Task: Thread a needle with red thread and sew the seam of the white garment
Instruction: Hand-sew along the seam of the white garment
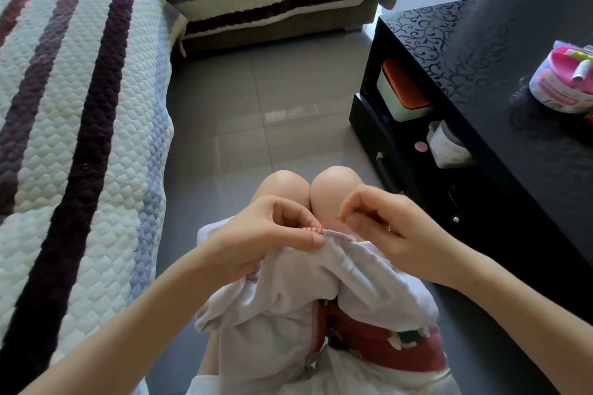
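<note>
- A green box (401, 99) with an orange lid is sitting at the left end of the open shelf in the black table (481, 51). The lid is covering it, so its contents are staying hidden.
- Just right of it on the same table shelf, a crumpled white pouch (449, 147) is slumping. What it is holding cannot be told.
- On the table top, toward its right edge, a clear tub (558, 86) is holding a pink tray with small spools, one white spool (582, 72) poking up.
- Well left of the table, a striped quilted cover (80, 106) is draping over a sofa.
- Left of the table, the left hand (256, 234) is pinching the garment's upper edge between thumb and forefinger, with the other fingers curling behind the cloth.
- The white garment (305, 298) is lying bunched on the person's lap, left of the table, with its folds hanging over a red patterned cloth (385, 343).
- Its seam (337, 235) is running along the top fold.
- A short row of red stitches (313, 228) is showing at the seam's left end, beside the left thumb. A bit of red thread (322, 224) is sticking up there.
- Nearest the table, the right hand (382, 224) is pinching a thin dark needle (339, 218) between thumb and forefinger, just right of the stitches. Its other fingers are curling loosely.
</note>
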